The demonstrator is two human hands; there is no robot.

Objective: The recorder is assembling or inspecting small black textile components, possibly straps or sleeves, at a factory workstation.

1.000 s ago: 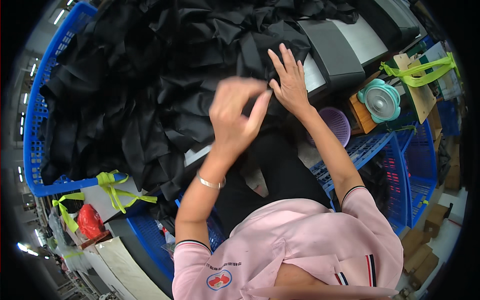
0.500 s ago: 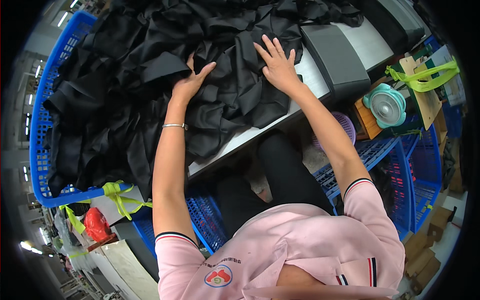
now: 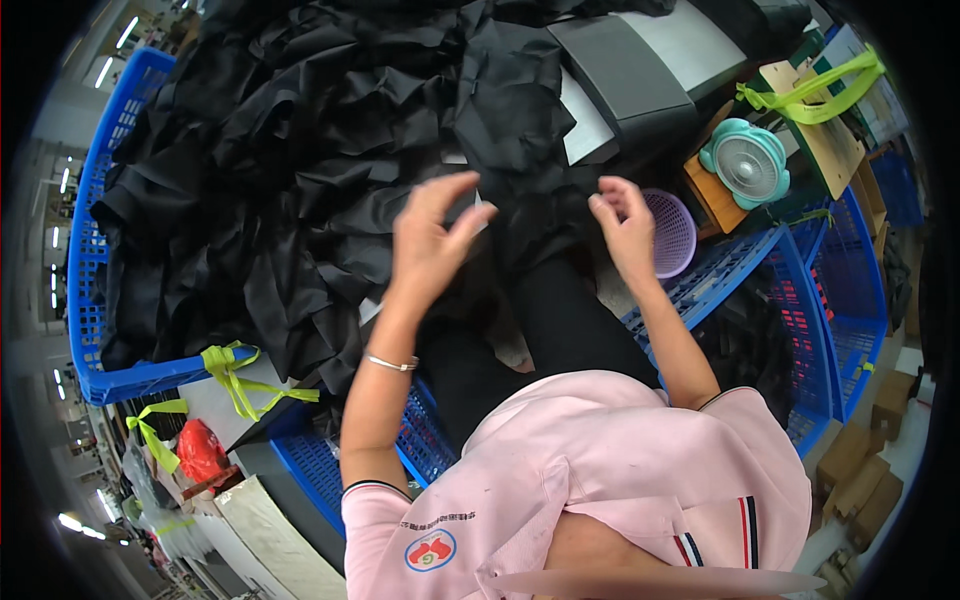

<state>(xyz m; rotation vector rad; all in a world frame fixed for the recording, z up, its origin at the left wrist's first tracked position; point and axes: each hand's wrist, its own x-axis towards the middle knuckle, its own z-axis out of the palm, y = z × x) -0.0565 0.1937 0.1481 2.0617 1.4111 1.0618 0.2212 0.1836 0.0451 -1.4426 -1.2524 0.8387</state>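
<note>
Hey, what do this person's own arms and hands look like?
The left hand and right hand wear no gloves. A slim silver bangle circles the left wrist. Short pink sleeves end in dark trim.

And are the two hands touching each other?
Apart. The head view shows black cloth in the gap between the left hand and right hand.
</note>
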